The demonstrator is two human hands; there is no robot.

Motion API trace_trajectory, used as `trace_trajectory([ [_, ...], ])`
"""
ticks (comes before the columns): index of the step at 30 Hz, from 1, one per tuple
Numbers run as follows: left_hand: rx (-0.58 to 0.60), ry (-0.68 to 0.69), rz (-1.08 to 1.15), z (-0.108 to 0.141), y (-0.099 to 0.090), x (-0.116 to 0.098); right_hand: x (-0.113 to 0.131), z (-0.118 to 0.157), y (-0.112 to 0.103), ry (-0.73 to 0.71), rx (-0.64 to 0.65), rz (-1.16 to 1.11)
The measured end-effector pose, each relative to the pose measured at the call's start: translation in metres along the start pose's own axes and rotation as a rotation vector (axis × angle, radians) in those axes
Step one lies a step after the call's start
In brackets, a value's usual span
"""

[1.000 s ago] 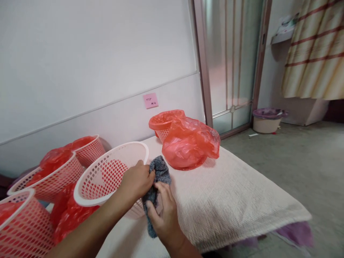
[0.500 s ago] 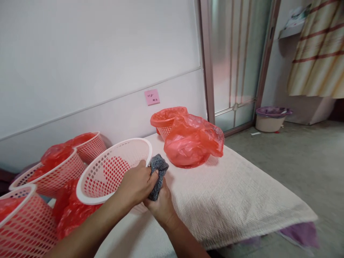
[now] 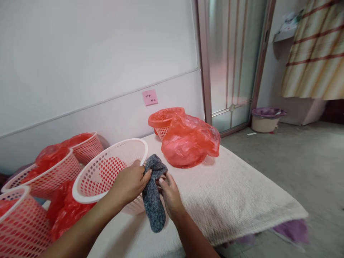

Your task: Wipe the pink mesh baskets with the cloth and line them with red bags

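Observation:
A dark grey speckled knitted sock (image 3: 153, 200) hangs between my hands, its rounded end pointing down and its upper part folded over. My left hand (image 3: 130, 181) is closed on the sock's upper left side, with the thumb lying across the knit. On the other side, my right hand (image 3: 170, 193) holds the edge of the folded part between thumb and fingers. Just behind my left hand stands a tilted white-pink plastic basket (image 3: 109, 168) with round holes, and red shows through its mesh.
A red plastic bag (image 3: 189, 143) bulges on the pale cloth-covered table (image 3: 231, 193), beside a small basket lined with red plastic (image 3: 162, 130). More pink baskets (image 3: 57, 172) with red bags crowd the left. A pink note (image 3: 149, 97) sticks to the wall.
The bunched sock has opened out, and its long part now hangs downward. My right hand has shifted from beneath it to its upper right edge. The view has turned slightly right.

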State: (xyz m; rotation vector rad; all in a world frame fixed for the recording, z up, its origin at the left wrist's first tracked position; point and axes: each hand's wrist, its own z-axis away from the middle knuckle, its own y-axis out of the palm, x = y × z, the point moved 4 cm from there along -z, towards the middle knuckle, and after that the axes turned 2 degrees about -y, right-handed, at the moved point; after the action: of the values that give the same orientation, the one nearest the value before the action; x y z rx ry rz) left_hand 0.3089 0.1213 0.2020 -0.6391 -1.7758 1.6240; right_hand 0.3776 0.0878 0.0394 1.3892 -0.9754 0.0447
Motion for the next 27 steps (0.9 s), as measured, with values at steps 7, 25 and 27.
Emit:
trace_trajectory([
  [7,0.012,0.016,0.014,0.003,0.001,0.002,-0.012,-0.008,0.008,0.090,-0.051,-0.078],
  [25,-0.045,-0.007,-0.219,0.002,0.002,-0.003,0.013,-0.001,-0.040,-0.216,-0.575,0.377],
  [27,-0.052,-0.006,-0.224,0.001,0.002,-0.004,0.024,0.014,-0.024,-0.301,-0.479,0.451],
])
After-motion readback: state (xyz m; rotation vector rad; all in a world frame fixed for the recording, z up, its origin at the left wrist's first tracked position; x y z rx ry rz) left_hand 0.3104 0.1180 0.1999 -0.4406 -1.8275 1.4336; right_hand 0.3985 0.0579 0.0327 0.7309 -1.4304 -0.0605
